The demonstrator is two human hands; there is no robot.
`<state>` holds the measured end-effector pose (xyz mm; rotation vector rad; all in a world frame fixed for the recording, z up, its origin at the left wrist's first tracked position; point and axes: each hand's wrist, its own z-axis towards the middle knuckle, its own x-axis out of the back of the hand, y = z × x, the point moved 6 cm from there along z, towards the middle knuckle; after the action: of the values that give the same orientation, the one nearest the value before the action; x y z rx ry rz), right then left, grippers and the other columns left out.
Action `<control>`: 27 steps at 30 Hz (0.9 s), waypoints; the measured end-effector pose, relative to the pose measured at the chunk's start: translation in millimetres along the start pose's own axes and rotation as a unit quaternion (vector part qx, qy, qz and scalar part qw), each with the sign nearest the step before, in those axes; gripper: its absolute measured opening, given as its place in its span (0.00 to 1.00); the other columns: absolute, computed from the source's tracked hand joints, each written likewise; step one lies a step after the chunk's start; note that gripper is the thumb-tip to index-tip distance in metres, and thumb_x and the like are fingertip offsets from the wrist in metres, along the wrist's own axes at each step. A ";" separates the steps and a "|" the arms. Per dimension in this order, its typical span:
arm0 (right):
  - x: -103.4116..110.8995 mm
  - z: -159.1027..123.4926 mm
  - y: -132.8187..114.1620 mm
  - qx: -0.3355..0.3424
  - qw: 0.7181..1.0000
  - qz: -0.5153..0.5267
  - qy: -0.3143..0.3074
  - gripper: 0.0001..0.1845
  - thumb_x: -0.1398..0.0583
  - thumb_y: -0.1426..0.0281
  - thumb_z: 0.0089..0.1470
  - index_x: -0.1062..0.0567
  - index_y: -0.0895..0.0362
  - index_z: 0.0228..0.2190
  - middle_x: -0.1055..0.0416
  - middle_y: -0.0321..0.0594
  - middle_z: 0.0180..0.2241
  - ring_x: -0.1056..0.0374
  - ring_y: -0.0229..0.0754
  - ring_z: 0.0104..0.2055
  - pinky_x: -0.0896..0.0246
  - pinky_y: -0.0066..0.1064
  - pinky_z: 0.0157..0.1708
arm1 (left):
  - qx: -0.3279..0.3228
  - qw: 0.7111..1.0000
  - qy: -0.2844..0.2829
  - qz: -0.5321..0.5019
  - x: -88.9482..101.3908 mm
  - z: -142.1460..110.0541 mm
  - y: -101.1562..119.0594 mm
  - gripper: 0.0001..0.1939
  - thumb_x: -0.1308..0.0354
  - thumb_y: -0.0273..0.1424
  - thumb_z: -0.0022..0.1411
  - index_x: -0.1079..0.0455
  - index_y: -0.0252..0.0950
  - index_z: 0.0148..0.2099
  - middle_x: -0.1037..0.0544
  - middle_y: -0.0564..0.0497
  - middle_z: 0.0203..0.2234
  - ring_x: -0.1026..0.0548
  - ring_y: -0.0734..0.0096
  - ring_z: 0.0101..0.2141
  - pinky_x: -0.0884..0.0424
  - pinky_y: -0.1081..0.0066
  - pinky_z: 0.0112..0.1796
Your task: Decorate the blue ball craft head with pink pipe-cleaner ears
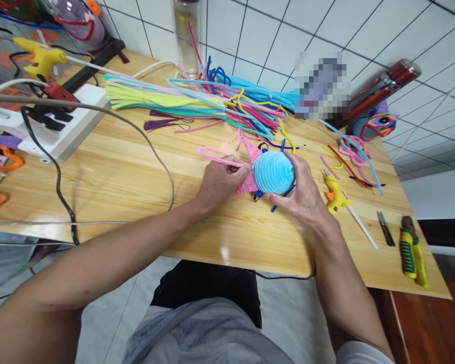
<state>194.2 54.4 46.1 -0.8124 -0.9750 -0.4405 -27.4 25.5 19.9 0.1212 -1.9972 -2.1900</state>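
In the middle of the table lies a craft figure with a round, blue striped body (273, 173) wound from pipe cleaners and pink pointed parts (252, 149) on its left side. My right hand (303, 194) is closed around the body's right side, thumb at its lower edge. A pink pipe cleaner (217, 153), bent into a loop, is pinched between the thumb and fingers of my left hand (223, 179). That hand is close against the pink part, and its fingertips partly hide where the pipe cleaner meets it. Short dark blue pieces stick out beside the body.
Bundles of coloured pipe cleaners (167, 98) lie along the wall. To the right are a yellow glue gun (337, 196), a small black-handled tool (385, 230) and green-yellow pliers (411, 253). A white power strip (76, 124), cables and another glue gun (41, 58) occupy the left.
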 end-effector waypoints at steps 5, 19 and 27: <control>0.2 0.4 0.5 0.004 1.000 0.003 -0.002 0.60 0.28 0.44 0.53 0.47 0.49 0.75 0.39 0.58 0.72 0.41 0.72 0.73 0.42 0.68 0.70 | 0.000 1.000 -0.002 -0.002 -0.4 0.0 0.4 0.14 0.35 0.37 0.63 0.30 0.37 0.28 0.28 0.55 0.21 0.33 0.74 0.25 0.40 0.72 0.26; -0.4 -0.4 -0.1 0.001 1.000 0.003 0.000 0.60 0.28 0.45 0.53 0.47 0.49 0.76 0.39 0.57 0.72 0.42 0.71 0.74 0.43 0.69 0.71 | 0.001 1.000 0.004 0.015 0.5 0.3 -0.2 0.13 0.35 0.38 0.62 0.29 0.36 0.29 0.27 0.54 0.22 0.32 0.73 0.25 0.39 0.72 0.26; -1.2 0.2 1.8 -0.004 1.000 0.015 -0.010 0.63 0.29 0.39 0.52 0.48 0.48 0.76 0.41 0.57 0.73 0.44 0.72 0.75 0.45 0.70 0.72 | -0.003 1.000 0.000 0.014 0.8 1.2 -0.3 0.13 0.35 0.38 0.62 0.29 0.36 0.30 0.26 0.53 0.23 0.32 0.73 0.26 0.38 0.71 0.27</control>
<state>194.7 55.7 44.5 -0.8394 -0.9791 -0.4112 -28.4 26.6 19.8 0.0937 -1.9809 -2.1779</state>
